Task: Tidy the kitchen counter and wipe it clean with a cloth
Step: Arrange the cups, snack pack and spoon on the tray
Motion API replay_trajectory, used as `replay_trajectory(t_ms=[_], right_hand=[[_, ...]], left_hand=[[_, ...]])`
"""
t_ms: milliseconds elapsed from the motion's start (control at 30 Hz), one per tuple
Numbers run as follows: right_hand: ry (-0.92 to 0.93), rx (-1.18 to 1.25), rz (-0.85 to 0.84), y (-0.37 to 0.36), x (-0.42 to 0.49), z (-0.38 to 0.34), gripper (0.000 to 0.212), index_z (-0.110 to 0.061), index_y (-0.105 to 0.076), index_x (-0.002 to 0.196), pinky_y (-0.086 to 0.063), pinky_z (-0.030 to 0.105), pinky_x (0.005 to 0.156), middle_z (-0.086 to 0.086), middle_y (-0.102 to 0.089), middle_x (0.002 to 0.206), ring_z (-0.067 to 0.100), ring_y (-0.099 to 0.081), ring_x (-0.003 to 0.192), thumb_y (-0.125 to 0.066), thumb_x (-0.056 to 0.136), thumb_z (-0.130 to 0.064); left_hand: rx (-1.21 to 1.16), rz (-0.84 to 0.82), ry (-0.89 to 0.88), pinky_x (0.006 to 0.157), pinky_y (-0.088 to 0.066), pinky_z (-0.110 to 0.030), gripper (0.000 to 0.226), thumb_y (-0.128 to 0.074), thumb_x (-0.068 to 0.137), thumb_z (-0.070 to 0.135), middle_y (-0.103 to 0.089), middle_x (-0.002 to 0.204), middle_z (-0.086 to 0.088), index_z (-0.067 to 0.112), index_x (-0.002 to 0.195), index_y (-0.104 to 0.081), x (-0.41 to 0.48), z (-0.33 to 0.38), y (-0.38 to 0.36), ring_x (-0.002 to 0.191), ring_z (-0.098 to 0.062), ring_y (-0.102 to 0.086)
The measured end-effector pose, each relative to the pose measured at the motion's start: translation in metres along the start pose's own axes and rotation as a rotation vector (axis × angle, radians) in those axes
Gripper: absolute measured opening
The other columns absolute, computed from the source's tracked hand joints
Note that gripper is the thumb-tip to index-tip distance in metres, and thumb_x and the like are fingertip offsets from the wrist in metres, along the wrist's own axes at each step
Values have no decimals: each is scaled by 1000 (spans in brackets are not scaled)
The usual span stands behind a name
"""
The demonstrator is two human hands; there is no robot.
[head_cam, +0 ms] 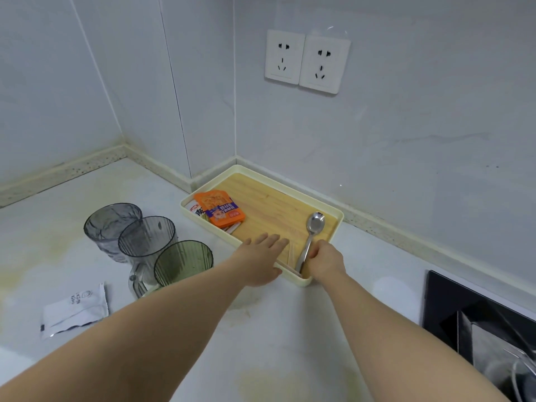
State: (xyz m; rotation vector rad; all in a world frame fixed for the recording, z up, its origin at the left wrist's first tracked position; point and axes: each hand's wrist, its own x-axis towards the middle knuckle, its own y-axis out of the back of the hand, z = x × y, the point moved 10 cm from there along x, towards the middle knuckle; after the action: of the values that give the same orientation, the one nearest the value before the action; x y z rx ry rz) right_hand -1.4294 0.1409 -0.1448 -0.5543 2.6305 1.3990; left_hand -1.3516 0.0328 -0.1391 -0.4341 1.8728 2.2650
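A cream tray (333,211) with a wooden floor sits in the counter's back corner. In it lie an orange sauce packet (220,208) on other sachets, a metal spoon (313,227) and a pair of pale chopsticks (291,253) near the front rim. My right hand (324,261) grips the spoon's handle at the tray's near corner. My left hand (261,256) lies flat with straight fingers across the tray's front rim, touching the chopsticks. No cloth is in view.
Three ribbed tumblers, two grey (113,224) (146,239) and one green (182,262), stand left of the tray. A white sachet (74,310) lies on the stained counter (255,329). A black hob (475,314) is at right, and two wall sockets (307,60) above.
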Motion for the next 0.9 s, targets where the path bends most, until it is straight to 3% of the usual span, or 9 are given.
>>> replay_trajectory(t_ms=[100,233,333,500,633,833,900], right_hand=[[-58,63,64,14,4,0,21,-11,-57,101,-40,27,80,13,-58,116,29,-54,108,-40,91,-3],[-25,-68,94,14,-4,-21,32,-16,-55,119,-43,33,89,9,-55,121,29,-48,115,-39,92,-9],[24,-59,66,5,-17,-41,30,-20,-57,114,-42,31,87,6,-56,121,28,-49,114,-40,92,-11],[108,15,5,-8,-47,-78,24,-21,-60,103,-46,29,85,4,-62,116,27,-54,112,-45,87,-11],[207,69,-29,-17,-77,-112,15,-23,-54,88,-47,34,90,5,-63,114,27,-55,109,-46,87,-11],[370,156,-124,-47,-117,-162,15,-19,-54,101,-35,25,73,1,-53,106,22,-49,93,-55,87,-16],[401,154,-162,-59,-128,-173,25,-19,-53,110,-38,27,80,1,-51,120,23,-50,106,-59,85,-23]], left_hand=[[-26,36,-7,119,-12,-42,65,-41,99,29,-4,160,1,22,151,-3,-3,2,13,147,-21,-2],[-56,63,12,119,-14,-41,61,-41,99,21,-8,159,-2,19,151,-9,-12,-4,26,147,-21,-5],[-26,100,28,119,-15,-40,52,-38,99,16,-16,157,-3,17,148,-21,-23,-9,38,147,-21,-8],[-27,225,104,106,-36,-39,40,-35,97,14,-43,141,-1,19,136,-45,-52,-31,68,132,-22,-36],[11,326,172,102,-38,-37,38,-36,96,13,-48,136,0,23,128,-54,-90,-53,93,127,-21,-39],[-74,482,281,101,-38,-36,36,-37,95,14,-51,133,1,22,125,-55,-156,-101,98,127,-22,-37],[-100,491,319,102,-38,-36,35,-37,95,16,-49,134,0,21,125,-55,-172,-117,94,128,-22,-37]])
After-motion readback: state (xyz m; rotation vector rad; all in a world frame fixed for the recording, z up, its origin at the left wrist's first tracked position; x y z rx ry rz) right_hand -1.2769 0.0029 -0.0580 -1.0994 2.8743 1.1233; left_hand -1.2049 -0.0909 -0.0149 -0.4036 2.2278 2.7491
